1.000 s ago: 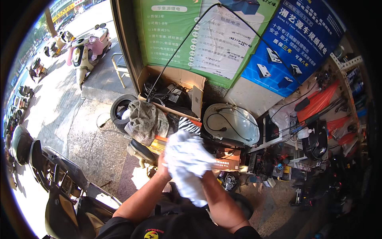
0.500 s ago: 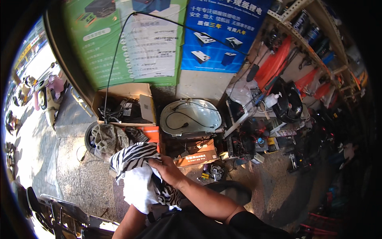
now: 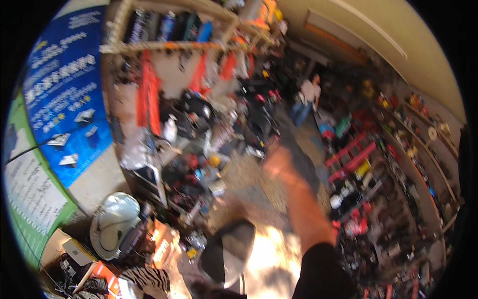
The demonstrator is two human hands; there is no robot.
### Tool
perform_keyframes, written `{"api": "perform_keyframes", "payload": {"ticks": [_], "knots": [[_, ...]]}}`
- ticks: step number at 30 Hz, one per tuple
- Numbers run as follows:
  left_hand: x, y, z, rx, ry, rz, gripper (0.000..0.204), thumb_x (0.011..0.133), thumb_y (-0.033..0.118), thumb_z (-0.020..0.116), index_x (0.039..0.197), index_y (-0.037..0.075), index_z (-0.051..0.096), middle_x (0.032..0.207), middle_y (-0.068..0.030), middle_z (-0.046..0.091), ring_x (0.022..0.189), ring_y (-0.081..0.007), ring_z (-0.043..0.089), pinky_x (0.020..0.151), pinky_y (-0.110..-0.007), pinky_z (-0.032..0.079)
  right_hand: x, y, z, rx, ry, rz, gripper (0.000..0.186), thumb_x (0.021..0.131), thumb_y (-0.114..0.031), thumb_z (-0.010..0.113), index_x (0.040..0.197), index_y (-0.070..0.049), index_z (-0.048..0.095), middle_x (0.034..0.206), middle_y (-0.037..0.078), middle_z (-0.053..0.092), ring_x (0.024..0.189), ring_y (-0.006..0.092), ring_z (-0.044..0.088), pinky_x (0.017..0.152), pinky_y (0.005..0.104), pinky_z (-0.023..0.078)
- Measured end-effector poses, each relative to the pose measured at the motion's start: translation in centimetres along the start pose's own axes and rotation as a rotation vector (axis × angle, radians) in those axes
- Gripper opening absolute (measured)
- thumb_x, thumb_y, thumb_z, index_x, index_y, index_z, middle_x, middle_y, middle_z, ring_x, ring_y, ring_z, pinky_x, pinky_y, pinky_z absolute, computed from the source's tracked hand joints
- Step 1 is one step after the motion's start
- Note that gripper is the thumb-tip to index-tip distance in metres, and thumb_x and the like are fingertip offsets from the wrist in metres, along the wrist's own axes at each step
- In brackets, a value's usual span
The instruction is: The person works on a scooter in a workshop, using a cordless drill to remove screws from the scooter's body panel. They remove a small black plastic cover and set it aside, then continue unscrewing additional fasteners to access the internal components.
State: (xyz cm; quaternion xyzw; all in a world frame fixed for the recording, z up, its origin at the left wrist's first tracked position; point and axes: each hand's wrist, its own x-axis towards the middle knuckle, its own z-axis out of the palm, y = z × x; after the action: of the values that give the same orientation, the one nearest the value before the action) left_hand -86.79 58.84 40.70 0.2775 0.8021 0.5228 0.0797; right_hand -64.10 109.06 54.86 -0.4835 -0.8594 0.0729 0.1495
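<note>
My right arm stretches out over the floor into the room. My right hand (image 3: 280, 162) is smeared by motion, and I cannot make out its fingers or anything in them. Behind it are a dark scooter (image 3: 261, 119) and clutter. A black-and-white zebra-striped cloth (image 3: 149, 280) lies at the lower left, partly cut off by the view's rim. My left hand is out of view. Close in front of me is a dark, rounded seat-like thing (image 3: 226, 251), half in sunlight.
A person (image 3: 306, 99) stands further back in the aisle. A pale oval basin (image 3: 114, 224) and an orange-brown box (image 3: 163, 244) are on the left. Red metal frame (image 3: 351, 157) and crowded shelves (image 3: 423, 134) line the right. Bottles (image 3: 167, 26) stand on an upper rack.
My view has swung right, into the room. My right hand has let go of the striped cloth and reaches forward. The cloth now sits at the lower left edge, and my left arm has left the view.
</note>
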Motion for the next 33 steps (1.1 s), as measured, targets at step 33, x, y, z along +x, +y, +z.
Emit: {"api": "perform_keyframes", "payload": {"ticks": [33], "knots": [[-5.6, 4.5, -4.1, 0.301, 0.598, 0.267, 0.034, 0.062, 0.020, 0.071, 0.092, 0.006, 0.062, 0.095, -0.0135, 0.057, 0.088, -0.0348, 0.054, 0.077, -0.044, 0.045, -31.0, -32.2, 21.5, 0.358, -1.241, -0.929, 0.045, 0.084, -0.026, 0.067, 0.121, -0.005, 0.053, 0.103, 0.014, 0.068, 0.090, 0.0230, 0.064, 0.080, 0.0363, 0.050]]}}
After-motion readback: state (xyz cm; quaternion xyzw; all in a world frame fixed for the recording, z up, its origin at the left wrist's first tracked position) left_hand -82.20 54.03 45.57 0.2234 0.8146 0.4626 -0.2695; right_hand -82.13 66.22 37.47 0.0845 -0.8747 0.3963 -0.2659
